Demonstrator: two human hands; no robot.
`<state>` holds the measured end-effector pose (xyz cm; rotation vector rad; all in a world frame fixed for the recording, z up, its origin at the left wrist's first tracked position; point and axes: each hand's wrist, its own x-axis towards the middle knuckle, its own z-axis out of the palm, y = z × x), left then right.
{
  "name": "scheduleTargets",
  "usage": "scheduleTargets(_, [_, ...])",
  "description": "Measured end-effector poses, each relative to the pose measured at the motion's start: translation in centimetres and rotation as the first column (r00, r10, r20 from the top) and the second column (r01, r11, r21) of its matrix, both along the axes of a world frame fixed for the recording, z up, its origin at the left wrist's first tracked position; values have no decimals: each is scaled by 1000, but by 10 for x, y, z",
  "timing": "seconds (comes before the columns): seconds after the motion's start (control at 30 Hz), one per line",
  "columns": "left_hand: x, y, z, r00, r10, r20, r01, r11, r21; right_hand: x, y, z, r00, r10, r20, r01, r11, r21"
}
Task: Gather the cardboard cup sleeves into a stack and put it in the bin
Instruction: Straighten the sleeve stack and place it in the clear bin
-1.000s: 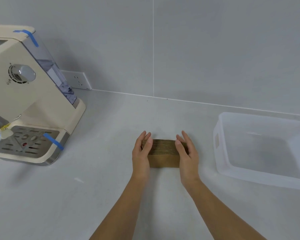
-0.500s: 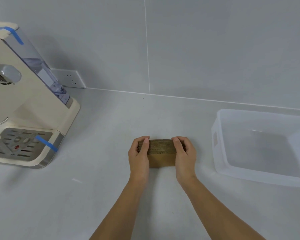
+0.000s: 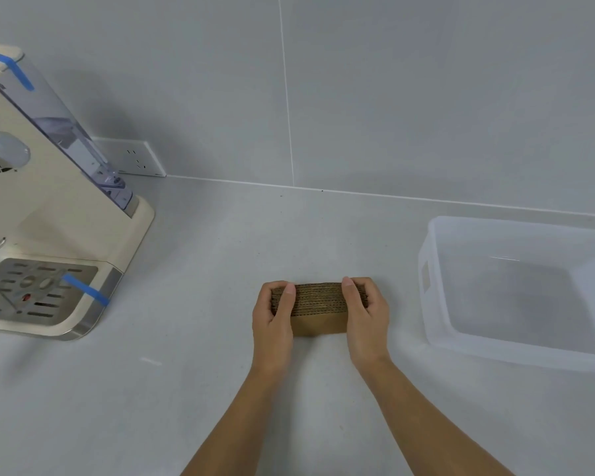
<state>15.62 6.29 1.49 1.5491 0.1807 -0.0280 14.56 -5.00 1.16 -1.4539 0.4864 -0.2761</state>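
A stack of brown cardboard cup sleeves [image 3: 318, 309] stands on edge on the grey counter, its corrugated edges facing up. My left hand [image 3: 273, 321] grips its left end, thumb on top and fingers curled behind. At the other end my right hand [image 3: 366, 317] holds it the same way. The translucent plastic bin [image 3: 430, 269] sits to the right of my hands, a short gap away, with nothing visible inside.
A cream coffee machine [image 3: 49, 207] with blue tape strips and a metal drip tray [image 3: 31, 290] stands at the left. A wall socket [image 3: 133, 159] is behind it. The grey tiled wall runs along the back of the counter [image 3: 220, 269].
My fingers went from flat against the stack's ends to curled around them, both hands now gripping. The view shifted slightly; the stack stays on the counter.
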Motion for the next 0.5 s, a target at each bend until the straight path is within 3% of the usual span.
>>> scheduleTargets(0.1, [-2, 20, -2, 975, -221, -1, 221, 975, 10, -1, -1, -1, 1000, 18, 6, -18, 1000, 12])
scheduleTargets(0.23, [0, 49, -7, 912, -410, -15, 405, 896, 183, -1, -2, -1, 999, 32, 12, -32, 999, -1])
scheduleTargets(0.5, [1, 56, -5, 921, -390, -7, 384, 904, 189, -1, -5, 2, 997, 72, -13, -72, 997, -18])
